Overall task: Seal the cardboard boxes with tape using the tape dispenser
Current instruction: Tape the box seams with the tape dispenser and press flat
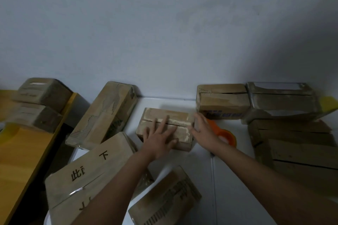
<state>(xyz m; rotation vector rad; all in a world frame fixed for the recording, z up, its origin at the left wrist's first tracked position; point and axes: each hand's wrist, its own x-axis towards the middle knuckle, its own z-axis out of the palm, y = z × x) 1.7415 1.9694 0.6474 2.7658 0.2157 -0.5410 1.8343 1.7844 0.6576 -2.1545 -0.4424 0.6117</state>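
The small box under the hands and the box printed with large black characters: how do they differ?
The small box lies flat on the white table, its seam open, with the left hand pressing its top and the right hand at its end. The printed box is larger, tilted and untouched, with glossy tape. Both are brown cardboard.

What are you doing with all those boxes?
A person is getting cardboard boxes ready to tape shut. Right now the left hand lies flat on top of a small box in the middle of the white table, and the right hand touches the box's right end. The seam on top does not look freshly taped yet. The orange tape dispenser sits just behind the right hand, not picked up. More boxes lie all around.
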